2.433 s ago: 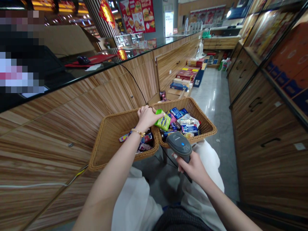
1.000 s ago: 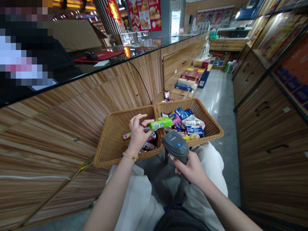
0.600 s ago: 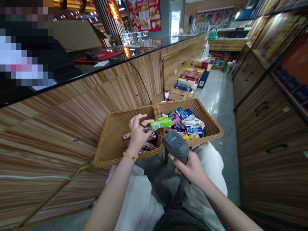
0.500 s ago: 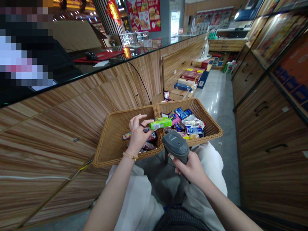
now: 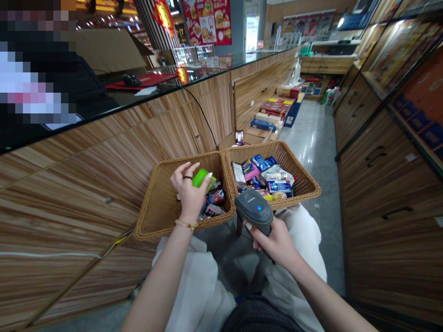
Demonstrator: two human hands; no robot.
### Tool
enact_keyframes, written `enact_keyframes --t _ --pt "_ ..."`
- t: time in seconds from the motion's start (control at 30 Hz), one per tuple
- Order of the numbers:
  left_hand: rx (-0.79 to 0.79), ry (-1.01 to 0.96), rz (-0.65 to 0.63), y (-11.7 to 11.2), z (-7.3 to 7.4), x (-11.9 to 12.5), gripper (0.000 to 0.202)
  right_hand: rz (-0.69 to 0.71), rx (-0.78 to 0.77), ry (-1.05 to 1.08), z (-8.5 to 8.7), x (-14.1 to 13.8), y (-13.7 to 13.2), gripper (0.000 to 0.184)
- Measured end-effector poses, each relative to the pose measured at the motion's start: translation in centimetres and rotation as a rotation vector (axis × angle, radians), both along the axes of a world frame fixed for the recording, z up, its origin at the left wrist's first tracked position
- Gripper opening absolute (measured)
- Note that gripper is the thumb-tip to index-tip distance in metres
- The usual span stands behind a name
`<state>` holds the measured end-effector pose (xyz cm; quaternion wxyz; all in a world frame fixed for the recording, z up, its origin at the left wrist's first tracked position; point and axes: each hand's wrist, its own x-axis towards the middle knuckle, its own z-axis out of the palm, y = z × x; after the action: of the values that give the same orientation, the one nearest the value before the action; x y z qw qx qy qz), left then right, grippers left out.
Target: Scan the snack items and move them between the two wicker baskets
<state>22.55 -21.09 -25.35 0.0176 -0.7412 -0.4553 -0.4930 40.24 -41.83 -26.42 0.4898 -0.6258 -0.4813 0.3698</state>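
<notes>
My left hand (image 5: 188, 189) hovers over the left wicker basket (image 5: 157, 207) with its fingers closed on a green packet (image 5: 200, 178). A few wrapped snacks (image 5: 215, 198) lie in that basket below the hand. My right hand (image 5: 275, 242) grips a grey barcode scanner (image 5: 254, 210), its head pointing toward the baskets and a blue light lit on top. The right wicker basket (image 5: 304, 177) holds several packets, mostly blue and pink, and a small bottle (image 5: 273, 175).
A long wooden counter (image 5: 114, 152) with a dark glass top runs along the left. Wooden cabinets (image 5: 380, 184) line the right side of the tiled aisle. Boxes (image 5: 273, 110) are stacked on the floor farther down. A cable (image 5: 204, 122) hangs down the counter front.
My left hand has carried the green packet leftward, from in front of the scanner to over the left basket. The scanner's blue light is on again. My right hand stays put.
</notes>
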Motion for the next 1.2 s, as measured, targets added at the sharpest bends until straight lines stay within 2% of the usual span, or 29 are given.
enact_keyframes --t 0.1,0.33,0.47,0.57,0.77,0.93,1.1,1.2 --pt "-0.013 0.010 -0.005 0.1 -0.2 0.1 0.041 -0.012 -0.007 0.001 0.0 0.0 -0.1 0.014" --pt "-0.039 0.036 -0.054 0.3 -0.4 0.4 0.033 -0.034 -0.014 0.014 -0.4 0.4 -0.4 0.016" --pt "-0.069 0.115 -0.102 0.2 0.0 1.1 0.032 -0.045 -0.004 0.053 -1.3 0.8 -0.7 0.015" --pt "-0.092 0.178 -0.187 0.0 0.5 2.4 0.033 -0.055 -0.003 0.072 -1.9 1.2 -0.9 0.018" --pt "-0.138 0.391 -0.404 0.4 1.7 7.5 0.034 -0.074 0.004 0.102 -2.4 1.9 -1.4 0.017" --pt "-0.214 0.612 -0.568 1.7 1.1 13.0 0.044 -0.110 0.002 0.103 -2.3 2.5 -1.5 0.012" --pt "-0.348 0.889 -0.591 2.7 -0.1 17.8 0.044 -0.138 -0.003 0.126 -2.1 3.1 -1.6 0.016" --pt "-0.419 0.972 -0.577 3.1 -0.9 19.7 0.042 -0.143 -0.002 0.132 -2.1 3.3 -1.7 0.017"
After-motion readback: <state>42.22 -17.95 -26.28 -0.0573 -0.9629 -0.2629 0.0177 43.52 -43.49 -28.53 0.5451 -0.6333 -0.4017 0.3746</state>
